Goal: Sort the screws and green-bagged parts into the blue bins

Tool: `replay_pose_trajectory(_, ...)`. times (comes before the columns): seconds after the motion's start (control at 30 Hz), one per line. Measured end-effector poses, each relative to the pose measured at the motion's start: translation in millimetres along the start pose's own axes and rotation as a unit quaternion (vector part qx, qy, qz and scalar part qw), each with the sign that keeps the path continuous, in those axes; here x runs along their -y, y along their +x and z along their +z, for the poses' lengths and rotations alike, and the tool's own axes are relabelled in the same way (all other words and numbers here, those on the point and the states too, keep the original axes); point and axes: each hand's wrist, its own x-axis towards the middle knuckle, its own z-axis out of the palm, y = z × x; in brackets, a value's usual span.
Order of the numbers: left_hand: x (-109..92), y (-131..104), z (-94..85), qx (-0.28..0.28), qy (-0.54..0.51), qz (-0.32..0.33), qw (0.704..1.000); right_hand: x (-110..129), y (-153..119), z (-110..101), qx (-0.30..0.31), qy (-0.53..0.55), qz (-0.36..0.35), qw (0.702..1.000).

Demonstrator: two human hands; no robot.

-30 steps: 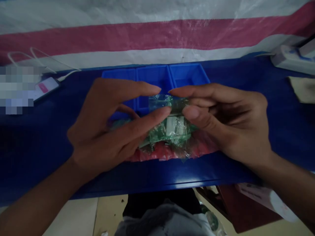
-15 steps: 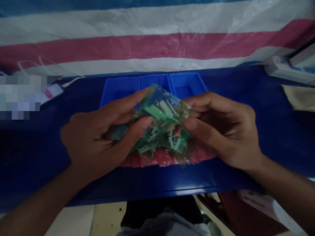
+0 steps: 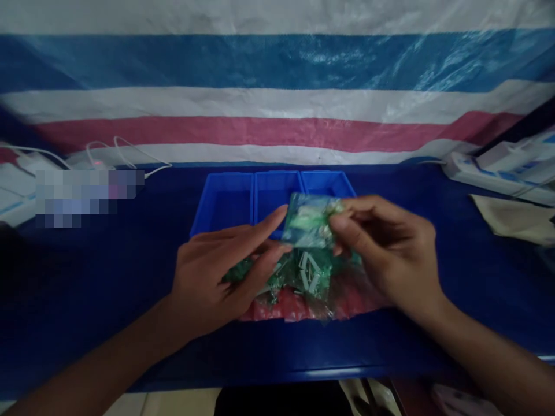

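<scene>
A small clear plastic bag point(image 3: 310, 222) with green and pale pieces inside hangs over the table's middle. My right hand point(image 3: 392, 245) pinches its right edge between thumb and fingers. At the bag's left edge is my left hand point(image 3: 225, 266), its index finger and thumb spread apart; whether the fingertips touch the plastic I cannot tell. Beneath both hands lie several similar clear bags point(image 3: 309, 274) with pale strips and green pieces, on a red plastic sheet or bag point(image 3: 292, 306). My left hand hides part of this pile.
Three blue bins point(image 3: 225, 199) stand side by side behind the hands on the dark blue table point(image 3: 130, 277). White power strips point(image 3: 463, 173) and cables are at the right and left. A beige cloth or paper point(image 3: 511, 216) lies at right. A striped sheet point(image 3: 277, 130) hangs behind.
My left hand has let go of the small bag and opened its fingers. The right hand still holds the bag, now flatter. The camera view has tilted up.
</scene>
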Motion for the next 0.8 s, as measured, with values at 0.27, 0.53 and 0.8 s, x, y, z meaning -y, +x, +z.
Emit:
replay_pose_trajectory(0.27, 21, 5, -3.8, -0.019, 0.012, -0.058, 0.998, -40, 50, -61, 0.042, -0.228, 0.029, 0.972)
replay_pose_trajectory(0.53, 23, 3, -3.0, -0.020, 0.028, -0.086, 0.996, -59, 49, -51, 0.099, -0.353, -0.028, 0.930)
replay_pose_trajectory(0.8, 33, 9, -4.1, -0.018, 0.078, -0.062, 0.995, -50, 25, -40, 0.153, -0.442, -0.067, 0.881)
